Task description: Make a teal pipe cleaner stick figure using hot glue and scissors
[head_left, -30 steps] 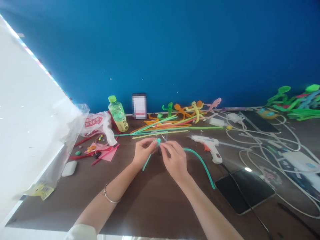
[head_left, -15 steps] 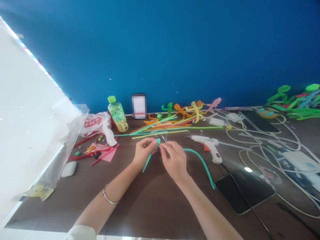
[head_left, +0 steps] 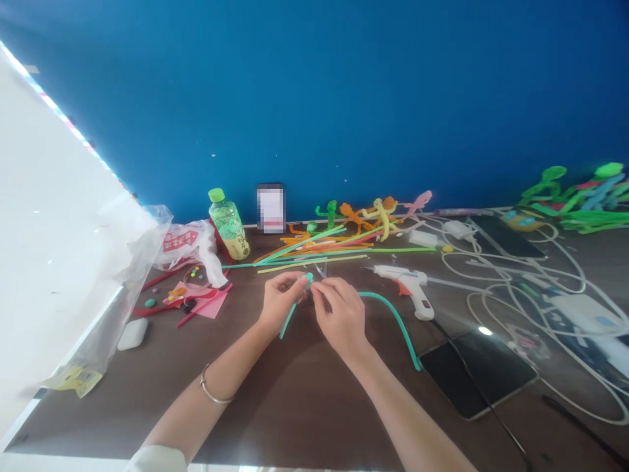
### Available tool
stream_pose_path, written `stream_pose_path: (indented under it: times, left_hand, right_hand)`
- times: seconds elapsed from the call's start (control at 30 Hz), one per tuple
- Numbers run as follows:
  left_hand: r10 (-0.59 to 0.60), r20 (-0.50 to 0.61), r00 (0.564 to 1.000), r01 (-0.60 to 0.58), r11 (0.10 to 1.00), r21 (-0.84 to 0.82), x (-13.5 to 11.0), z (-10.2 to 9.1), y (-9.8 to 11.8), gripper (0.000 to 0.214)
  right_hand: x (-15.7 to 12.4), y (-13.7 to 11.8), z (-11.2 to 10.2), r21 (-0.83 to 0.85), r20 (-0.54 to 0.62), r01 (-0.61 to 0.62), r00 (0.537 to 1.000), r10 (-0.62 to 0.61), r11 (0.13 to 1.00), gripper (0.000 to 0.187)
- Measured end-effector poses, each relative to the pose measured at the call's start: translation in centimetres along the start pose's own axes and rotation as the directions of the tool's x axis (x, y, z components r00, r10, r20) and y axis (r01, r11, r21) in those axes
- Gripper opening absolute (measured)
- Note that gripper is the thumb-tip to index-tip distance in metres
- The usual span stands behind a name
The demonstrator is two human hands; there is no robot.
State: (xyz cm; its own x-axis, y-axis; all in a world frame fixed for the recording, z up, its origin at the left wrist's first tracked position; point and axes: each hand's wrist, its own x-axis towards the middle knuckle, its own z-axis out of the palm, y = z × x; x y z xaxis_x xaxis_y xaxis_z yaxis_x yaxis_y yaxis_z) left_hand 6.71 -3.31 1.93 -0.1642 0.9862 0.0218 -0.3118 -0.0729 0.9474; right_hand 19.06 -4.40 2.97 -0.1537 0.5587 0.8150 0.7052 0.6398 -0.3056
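Both my hands meet over the middle of the dark wooden table (head_left: 295, 406). My left hand (head_left: 279, 301) pinches the bent top of a teal pipe cleaner (head_left: 393, 318), one short end of which hangs down below the fingers. My right hand (head_left: 339, 313) is closed on the same pipe cleaner right beside it; the long end curves away to the right and down toward a black tablet (head_left: 474, 377). A silver bracelet sits on my left wrist.
Loose pipe cleaners (head_left: 319, 249) and finished pipe-cleaner figures (head_left: 378, 213) lie behind my hands. A white glue gun (head_left: 410, 288) is to the right, with tangled white cables (head_left: 515, 282). A green-capped bottle (head_left: 227, 224), plastic bags (head_left: 189, 242) and pink scraps (head_left: 196, 298) sit left.
Both hands stay pinched on the teal pipe cleaner with only slight finger movement; the view has shifted a little.
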Motion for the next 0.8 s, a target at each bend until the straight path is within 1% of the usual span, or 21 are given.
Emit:
stream_pose_path:
  times: [0.2, 0.33, 0.57, 0.8]
  left_hand:
    - [-0.007, 0.002, 1.0, 0.007, 1.0, 0.021, -0.09, 0.05, 0.08, 0.026]
    - [-0.015, -0.022, 1.0, 0.016, 0.999, 0.039, -0.09, 0.07, 0.09, 0.029]
    - [0.01, -0.059, 0.998, -0.005, 0.997, 0.075, -0.15, 0.22, 0.04, 0.032]
    - [0.036, -0.051, 0.998, -0.032, 0.995, 0.093, -0.19, 0.19, 0.05, 0.029]
  right_hand:
    - [-0.08, -0.04, 0.12, 0.01, -0.001, -0.016, 1.0, 0.016, 1.0, 0.009]
    - [-0.17, 0.01, 0.21, 0.028, -0.004, -0.022, 1.0, 0.022, 0.999, 0.009]
    - [-0.12, -0.04, 0.22, 0.026, -0.017, -0.013, 1.0, 0.014, 1.0, 0.008]
    - [-0.07, -0.01, 0.19, 0.005, -0.029, -0.005, 1.0, 0.005, 1.0, 0.007]
